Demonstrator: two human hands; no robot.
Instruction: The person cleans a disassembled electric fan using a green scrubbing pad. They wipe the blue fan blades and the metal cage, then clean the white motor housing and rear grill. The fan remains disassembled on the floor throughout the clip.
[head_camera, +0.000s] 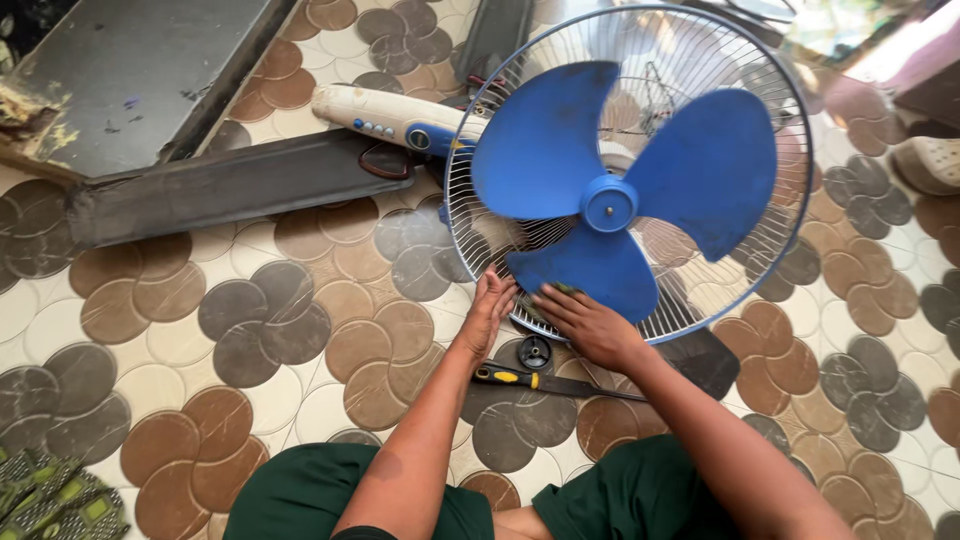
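Hands (487, 308) (590, 325) press fan guard's (470, 215) near rim.

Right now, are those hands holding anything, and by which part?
Both hands rest on the fan's wire guard at its near rim: left hand at the edge, right hand flat on it. A closed grip cannot be told.

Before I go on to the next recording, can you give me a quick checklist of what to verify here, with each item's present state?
1. Both hands on the fan: ok. Left hand and right hand rest on the lower rim of the rear grille.
2. Blue blade exposed, no front grille over it: ok.
3. Screwdriver within reach: ok, on the floor tiles between the forearms, not held.
4. Small black round part accounted for: ok, on the floor by the screwdriver.
5. Fan unplugged: cannot tell, no plug in view.
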